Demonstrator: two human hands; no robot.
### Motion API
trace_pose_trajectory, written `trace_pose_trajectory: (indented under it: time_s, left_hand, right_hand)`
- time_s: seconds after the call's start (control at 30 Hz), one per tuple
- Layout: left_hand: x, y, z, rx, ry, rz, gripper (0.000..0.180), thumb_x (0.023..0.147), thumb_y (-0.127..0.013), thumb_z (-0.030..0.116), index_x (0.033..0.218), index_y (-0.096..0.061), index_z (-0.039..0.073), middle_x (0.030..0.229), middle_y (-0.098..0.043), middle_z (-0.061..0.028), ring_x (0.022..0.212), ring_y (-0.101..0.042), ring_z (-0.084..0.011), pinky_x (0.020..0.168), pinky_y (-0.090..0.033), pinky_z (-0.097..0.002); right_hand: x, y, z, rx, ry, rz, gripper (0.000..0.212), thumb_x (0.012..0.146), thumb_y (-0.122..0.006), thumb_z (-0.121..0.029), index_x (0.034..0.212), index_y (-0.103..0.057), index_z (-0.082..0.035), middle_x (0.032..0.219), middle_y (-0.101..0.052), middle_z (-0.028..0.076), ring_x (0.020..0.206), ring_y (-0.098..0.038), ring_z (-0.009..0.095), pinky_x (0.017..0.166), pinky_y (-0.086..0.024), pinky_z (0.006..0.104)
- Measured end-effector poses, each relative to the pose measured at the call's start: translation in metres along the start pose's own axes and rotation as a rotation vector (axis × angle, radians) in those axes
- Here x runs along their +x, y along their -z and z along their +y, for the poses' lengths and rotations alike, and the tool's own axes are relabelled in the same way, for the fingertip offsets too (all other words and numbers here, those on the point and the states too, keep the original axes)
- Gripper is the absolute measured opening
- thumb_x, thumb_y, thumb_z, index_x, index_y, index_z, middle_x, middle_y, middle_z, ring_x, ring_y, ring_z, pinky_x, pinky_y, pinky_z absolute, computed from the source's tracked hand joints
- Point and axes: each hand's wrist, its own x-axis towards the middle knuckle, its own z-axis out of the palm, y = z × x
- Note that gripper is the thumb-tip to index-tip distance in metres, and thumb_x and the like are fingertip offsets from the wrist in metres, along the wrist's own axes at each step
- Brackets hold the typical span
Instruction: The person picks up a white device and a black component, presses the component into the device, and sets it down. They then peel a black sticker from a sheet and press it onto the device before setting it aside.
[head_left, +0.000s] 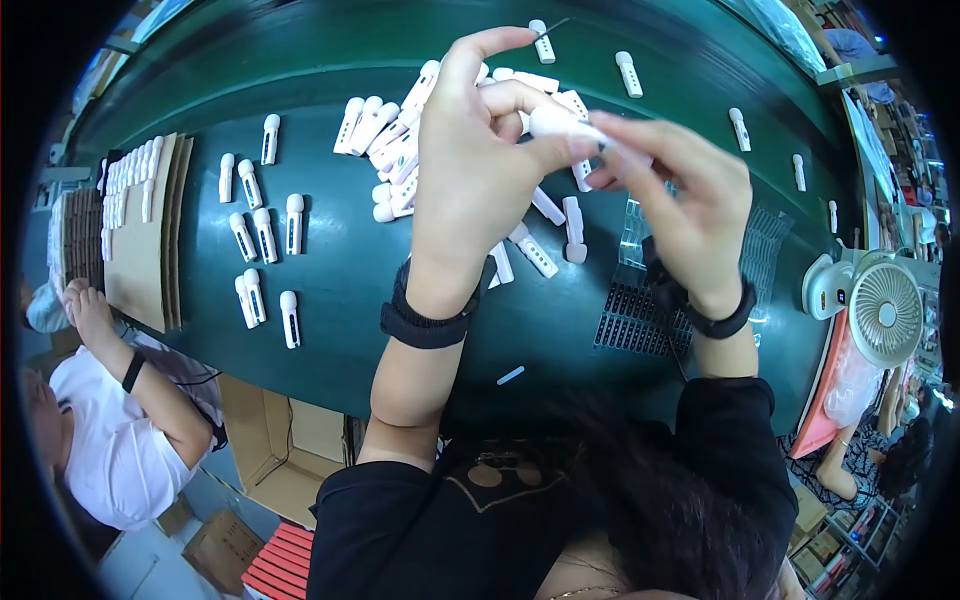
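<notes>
Over the green table, my left hand (465, 165) pinches a white wand-shaped device (553, 122) with a rounded head between thumb and fingers. Its index finger is raised, with a thin dark sliver (553, 29) at the tip that I cannot make out. My right hand (690, 190) is closed on the other end of the same device and is slightly blurred. Behind and beneath my hands lies a pile of similar white devices (395, 140). A black sheet of small dark strips (640, 322) lies by my right wrist, and a pale strip (510, 376) lies nearer me.
Several devices (294, 225) with dark front strips stand apart on the left. Cardboard sheets (150, 250) bearing more devices are at the far left, near a co-worker's hand (88, 305). Clear plastic trays (765, 240) and a white fan (888, 310) are at the right.
</notes>
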Motion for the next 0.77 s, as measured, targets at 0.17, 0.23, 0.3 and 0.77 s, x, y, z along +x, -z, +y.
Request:
trace_pose_trajectory:
  time_s: [0.17,0.23,0.3,0.77]
  left_hand:
    - [0.01,0.006,-0.012,0.44,-0.187,0.272,0.051,0.067,-0.068,0.008,0.112,-0.045,-0.001,0.067,-0.058,-0.0042,0.055,-0.047,-0.0072,0.05,-0.038,-0.0175]
    - [0.012,0.013,-0.009,0.533,-0.222,0.369,0.036,0.066,-0.069,0.011,0.098,-0.056,0.0,0.066,-0.058,-0.005,0.055,-0.046,-0.0105,0.052,-0.037,-0.0205]
    - [0.01,0.016,0.003,0.5,-0.218,0.385,0.03,0.066,-0.069,0.011,0.092,-0.058,0.0,0.065,-0.058,-0.0042,0.055,-0.045,-0.0098,0.052,-0.036,-0.0202]
    - [-0.013,0.028,0.033,0.194,-0.154,0.298,0.013,0.071,-0.064,0.0,0.083,-0.064,0.002,0.073,-0.061,-0.0035,0.067,-0.056,-0.0076,0.058,-0.041,-0.0138]
  right_hand:
    - [0.056,0.015,0.073,0.094,-0.32,-0.008,0.025,0.083,-0.051,-0.01,0.104,-0.056,0.004,0.083,-0.061,0.011,0.07,-0.06,0.013,0.064,-0.048,0.0202]
    - [0.075,0.021,0.127,-0.046,-0.314,-0.004,0.027,0.082,-0.054,-0.015,0.102,-0.057,0.004,0.085,-0.061,0.012,0.07,-0.06,0.016,0.065,-0.048,0.0234]
    - [0.088,0.016,0.156,-0.139,-0.274,-0.007,0.03,0.081,-0.056,-0.02,0.1,-0.057,0.004,0.086,-0.061,0.013,0.07,-0.061,0.018,0.066,-0.049,0.0264]
    - [0.168,-0.029,0.187,-0.276,-0.435,-0.278,0.049,0.075,-0.052,-0.051,0.103,-0.057,-0.011,0.079,-0.063,0.013,0.073,-0.062,0.027,0.076,-0.047,0.0401]
